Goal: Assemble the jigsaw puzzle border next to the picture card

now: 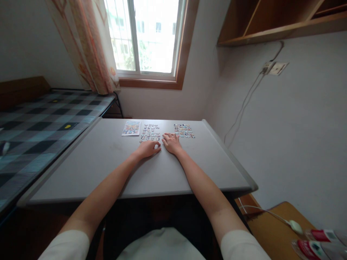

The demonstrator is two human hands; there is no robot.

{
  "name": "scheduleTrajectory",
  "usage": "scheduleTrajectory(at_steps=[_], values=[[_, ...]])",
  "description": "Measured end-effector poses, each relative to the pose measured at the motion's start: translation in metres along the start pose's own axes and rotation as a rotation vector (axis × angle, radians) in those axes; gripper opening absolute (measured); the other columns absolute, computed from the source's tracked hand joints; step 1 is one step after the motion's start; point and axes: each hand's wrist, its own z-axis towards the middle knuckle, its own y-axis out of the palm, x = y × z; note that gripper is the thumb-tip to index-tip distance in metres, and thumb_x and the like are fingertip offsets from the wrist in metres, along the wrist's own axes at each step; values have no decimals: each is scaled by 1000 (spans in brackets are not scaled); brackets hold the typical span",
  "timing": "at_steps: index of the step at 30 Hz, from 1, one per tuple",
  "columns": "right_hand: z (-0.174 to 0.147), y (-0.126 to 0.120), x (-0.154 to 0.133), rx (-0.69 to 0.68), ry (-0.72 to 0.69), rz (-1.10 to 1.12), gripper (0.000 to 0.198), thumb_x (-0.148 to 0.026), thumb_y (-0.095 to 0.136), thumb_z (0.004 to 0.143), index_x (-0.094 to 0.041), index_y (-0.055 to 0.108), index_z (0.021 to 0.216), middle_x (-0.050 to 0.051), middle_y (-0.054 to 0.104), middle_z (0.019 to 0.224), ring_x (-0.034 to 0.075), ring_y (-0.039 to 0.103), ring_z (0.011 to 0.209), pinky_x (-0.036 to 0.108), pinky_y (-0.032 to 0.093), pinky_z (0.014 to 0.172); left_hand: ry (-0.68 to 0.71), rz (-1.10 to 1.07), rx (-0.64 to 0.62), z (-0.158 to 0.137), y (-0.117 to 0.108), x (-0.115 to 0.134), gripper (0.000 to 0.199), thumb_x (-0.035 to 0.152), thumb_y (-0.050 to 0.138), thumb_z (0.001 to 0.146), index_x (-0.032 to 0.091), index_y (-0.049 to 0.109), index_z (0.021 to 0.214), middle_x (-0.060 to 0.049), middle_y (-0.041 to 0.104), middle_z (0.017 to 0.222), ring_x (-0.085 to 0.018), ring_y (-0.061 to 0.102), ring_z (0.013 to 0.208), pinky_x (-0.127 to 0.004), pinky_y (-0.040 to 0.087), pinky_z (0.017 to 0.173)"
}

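Observation:
Two groups of small jigsaw puzzle pieces lie on the grey-white table. The left group point(151, 132) is in loose rows, and the right group point(184, 130) is packed more closely. My left hand point(148, 148) rests just below the left group, its fingers bent and the thumb apart from them, with nothing visible between. Palm down, my right hand point(171, 143) lies between the groups with its fingers stretched out toward the pieces. Whether a piece lies under its fingertips is hidden. A printed picture sheet point(131, 128) is flat on the table, left of the pieces.
The table point(103, 166) stands below a window point(151, 39). A bed with a checked cover point(54, 119) is along its left side. White cables point(245, 97) hang from a wall socket at right. Plastic bottles point(317, 249) lie on a wooden stool point(271, 231) at lower right.

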Motion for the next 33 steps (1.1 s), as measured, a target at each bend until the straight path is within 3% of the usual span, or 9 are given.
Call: scheduleTrajectory(at_steps=[4,10,33], values=[[-1,-4,4,71,76,35,34,-32,39,92,-21,62,115,10,56,123,25,44,113,39,33,100,-3,-4,-1,0,0,0,40,50,47,84,26,65,111,-2,69,78,-17,61,70,-24,39,64],[-5,-15,18,-22,236,107,27,-25,42,87,-20,65,101,8,68,95,19,60,89,27,43,79,2,-9,-4,0,0,0,40,49,47,84,26,65,111,-2,69,78,-17,61,70,-24,39,64],[-8,-17,13,-72,232,132,26,-28,45,84,-24,66,98,4,70,94,19,63,88,26,44,76,-6,-8,-11,0,0,1,41,51,45,84,26,65,112,-3,69,79,-18,61,71,-25,39,64]])
